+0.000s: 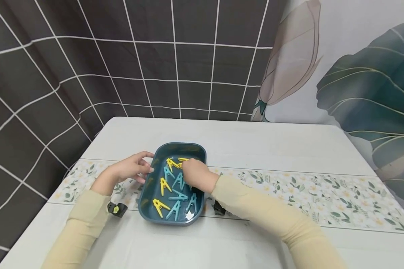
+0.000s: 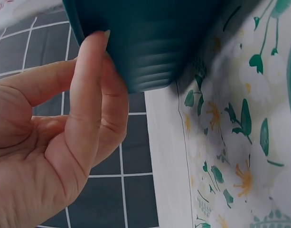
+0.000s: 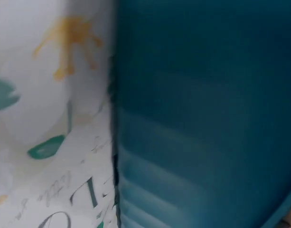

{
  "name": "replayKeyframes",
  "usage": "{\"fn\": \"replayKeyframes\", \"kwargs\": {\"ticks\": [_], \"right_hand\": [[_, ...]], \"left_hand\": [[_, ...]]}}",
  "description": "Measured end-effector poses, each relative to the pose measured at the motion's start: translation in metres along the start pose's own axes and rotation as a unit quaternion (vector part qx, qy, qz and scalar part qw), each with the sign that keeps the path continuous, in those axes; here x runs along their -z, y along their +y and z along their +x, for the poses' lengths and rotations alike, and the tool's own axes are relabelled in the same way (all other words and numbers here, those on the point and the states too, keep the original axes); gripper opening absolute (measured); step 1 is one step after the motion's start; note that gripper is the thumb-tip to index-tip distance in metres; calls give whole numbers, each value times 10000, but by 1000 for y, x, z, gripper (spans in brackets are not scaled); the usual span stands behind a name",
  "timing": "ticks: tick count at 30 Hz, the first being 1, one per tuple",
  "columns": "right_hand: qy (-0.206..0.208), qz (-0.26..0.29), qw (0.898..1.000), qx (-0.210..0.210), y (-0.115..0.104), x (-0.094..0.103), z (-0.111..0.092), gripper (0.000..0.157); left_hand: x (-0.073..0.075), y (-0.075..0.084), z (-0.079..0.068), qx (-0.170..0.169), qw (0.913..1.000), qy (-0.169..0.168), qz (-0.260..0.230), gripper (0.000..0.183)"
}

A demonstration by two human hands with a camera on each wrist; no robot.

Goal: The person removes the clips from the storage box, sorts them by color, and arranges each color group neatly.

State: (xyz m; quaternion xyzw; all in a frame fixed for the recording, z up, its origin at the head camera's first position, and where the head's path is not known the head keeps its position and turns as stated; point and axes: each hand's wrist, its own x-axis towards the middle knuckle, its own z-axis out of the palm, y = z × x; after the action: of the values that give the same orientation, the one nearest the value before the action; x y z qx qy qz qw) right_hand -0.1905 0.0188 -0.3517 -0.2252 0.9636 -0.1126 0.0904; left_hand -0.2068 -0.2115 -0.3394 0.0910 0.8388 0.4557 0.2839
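Note:
A dark teal tray [image 1: 143, 201] holds several clothespins, among them a yellow clothespin [image 1: 160, 207] and a light blue clothespin [image 1: 173, 210]. Beside its left wall is my left hand [image 1: 133, 167], its fingers relaxed. The left wrist view shows a fingertip [image 2: 95, 40] of that hand against the tray's outer wall [image 2: 150, 42]. My right hand [image 1: 198, 175] reaches down inside the right part of the tray, close to yellow clothespins at the far end. Its fingertips are hidden, so whether it holds one cannot be told. The tray's outer wall [image 3: 197, 118] fills much of the right wrist view.
The tray stands on a white table [image 1: 256, 145] with a floral band [image 1: 289, 190] across it. Behind and to the left hangs a dark cloth with white grid lines [image 1: 195, 59]. A leaf-patterned cloth [image 1: 363, 82] hangs at the right.

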Motion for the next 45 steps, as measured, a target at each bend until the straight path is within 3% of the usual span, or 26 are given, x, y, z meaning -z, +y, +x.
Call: {"fn": "replayKeyframes", "kwargs": {"ticks": [4,8,17,23,26,33,41,45], "right_hand": [[51,-500,9987,3,0,-6,3,12],[38,-601,9982,57,1,-9,6,12],[-266,47,9996,70,9,0,11,6],[-259,586,9978,-141,14,9,11,11],[-236,638,9975,-175,17,10,11,9],[-329,628,9975,-13,15,7,13,26],[-260,606,9978,-27,14,10,10,19],[-207,808,9965,-9,16,12,6,33]], "left_hand": [[-1,0,1,-9,10000,-50,-26,56],[-1,0,2,-10,10000,-89,-17,56],[-4,3,8,-24,9999,-103,-50,55],[-4,8,13,-105,9999,-95,-48,55],[-4,8,17,-70,9999,-75,-20,55],[-6,1,15,-3,9999,-51,-138,55],[-1,-8,16,4,9979,-475,-443,60],[-1,-11,18,-40,9968,-596,-524,61]]}}
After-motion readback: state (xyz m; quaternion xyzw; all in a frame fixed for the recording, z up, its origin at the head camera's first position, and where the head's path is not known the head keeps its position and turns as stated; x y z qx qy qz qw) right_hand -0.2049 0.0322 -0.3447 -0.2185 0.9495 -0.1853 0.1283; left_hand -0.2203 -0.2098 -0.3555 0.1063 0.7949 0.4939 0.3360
